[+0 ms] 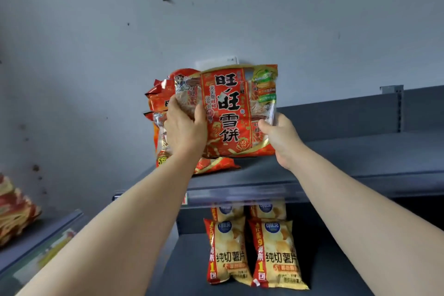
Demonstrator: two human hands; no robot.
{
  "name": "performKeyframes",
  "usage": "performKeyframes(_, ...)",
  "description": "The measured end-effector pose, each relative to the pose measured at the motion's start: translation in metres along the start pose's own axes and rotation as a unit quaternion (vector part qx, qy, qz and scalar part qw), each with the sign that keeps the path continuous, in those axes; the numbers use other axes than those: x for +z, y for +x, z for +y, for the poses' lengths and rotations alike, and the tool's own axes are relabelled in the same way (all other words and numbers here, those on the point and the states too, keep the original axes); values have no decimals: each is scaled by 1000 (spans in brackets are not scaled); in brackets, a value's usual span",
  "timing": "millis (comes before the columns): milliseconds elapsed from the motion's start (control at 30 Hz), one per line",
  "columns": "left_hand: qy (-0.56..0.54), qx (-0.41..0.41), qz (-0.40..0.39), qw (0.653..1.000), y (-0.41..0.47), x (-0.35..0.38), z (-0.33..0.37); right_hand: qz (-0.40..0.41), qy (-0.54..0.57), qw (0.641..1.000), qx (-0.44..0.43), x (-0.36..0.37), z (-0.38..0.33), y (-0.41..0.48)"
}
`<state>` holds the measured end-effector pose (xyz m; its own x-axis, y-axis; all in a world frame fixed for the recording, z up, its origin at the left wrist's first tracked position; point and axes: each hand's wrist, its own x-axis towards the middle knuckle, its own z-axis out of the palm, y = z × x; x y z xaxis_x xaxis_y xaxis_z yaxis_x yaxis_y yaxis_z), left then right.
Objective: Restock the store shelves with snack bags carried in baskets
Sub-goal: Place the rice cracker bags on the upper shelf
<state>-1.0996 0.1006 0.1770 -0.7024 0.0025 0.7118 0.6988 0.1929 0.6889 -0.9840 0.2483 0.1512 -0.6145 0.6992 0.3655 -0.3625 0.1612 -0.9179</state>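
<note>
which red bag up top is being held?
The front red bag, label facing the camera: the left hand and right hand grip its two side edges. The other red bags sit behind it, to the left.

A shop, grey metal shelves point(360, 151), price-label rail point(240, 193), rows of packaged snack bags point(276, 252)

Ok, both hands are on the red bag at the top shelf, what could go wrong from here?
1. The red bag is upright near the front edge of the top shelf; let go like this, it may tip forward.
2. The left hand gripping it lies against the stacked red bags beside it and could knock them askew.
3. The right hand only pinches the bag's edge, which may slip.
</note>
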Motion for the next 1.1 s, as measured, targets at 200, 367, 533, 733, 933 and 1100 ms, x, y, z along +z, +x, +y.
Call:
performKeyframes(200,57,-96,-110,988,22,-70,-68,-69,-112,989,63,70,29,-21)
performKeyframes(367,34,-190,-217,957,10,-81,-113,-99,-210,969,83,76,52,-21)
performKeyframes(533,38,-150,-229,961,18,-65,-119,-67,-210,975,31,77,61,-8)
performKeyframes(733,-52,-123,-223,966,25,-34,-119,-14,-190,981,42,71,73,11)
performKeyframes(933,-236,-317,-109,912,78,-29,-125,-30,-168,984,54,67,67,23)
performKeyframes(1100,-334,-343,-289,829,91,-18,-135,-2,-193,981,20,74,75,27)
